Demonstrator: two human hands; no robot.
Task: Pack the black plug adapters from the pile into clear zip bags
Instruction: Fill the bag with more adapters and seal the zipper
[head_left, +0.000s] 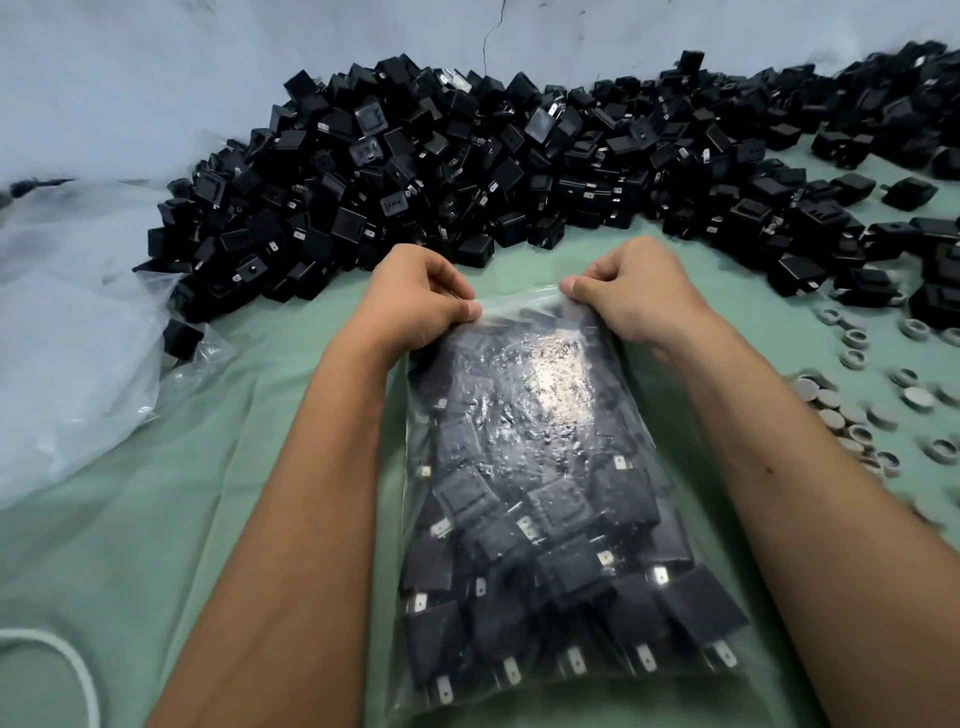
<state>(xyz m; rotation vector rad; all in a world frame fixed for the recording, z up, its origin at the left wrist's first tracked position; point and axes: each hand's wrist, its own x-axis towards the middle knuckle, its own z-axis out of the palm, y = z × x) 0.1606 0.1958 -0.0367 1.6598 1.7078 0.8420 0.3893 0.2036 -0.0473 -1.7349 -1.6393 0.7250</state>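
Far out to the left of the hands, a large rumpled sheet of clear plastic (67, 322) lies heaped on the green worktop (291, 374), and a loop of white cord (78, 670) curls at the near left edge beside the left forearm. One loose black adapter (183, 339) sits on the plastic's edge, left of the left hand.

The left hand (421, 296) is curled, thumb and fingers pinching the left end of the top edge of the clear zip bag (524, 499). The bag lies flat on the worktop between both forearms, its mouth away from the person, and it is packed full of black plug adapters (556, 561), metal prongs showing through the film, with glare on its upper part. The right hand (628, 296) is curled the same way, pinching the right end of that same top edge. The two hands are apart, with the strip of bag mouth stretched between them.

Beyond both hands, the pile of black plug adapters (467, 156) runs in a broad band from the left, against the pale wall, round to the far right. To the right of the right hand and forearm, small grey rings and round caps (857, 410) lie scattered on the worktop.
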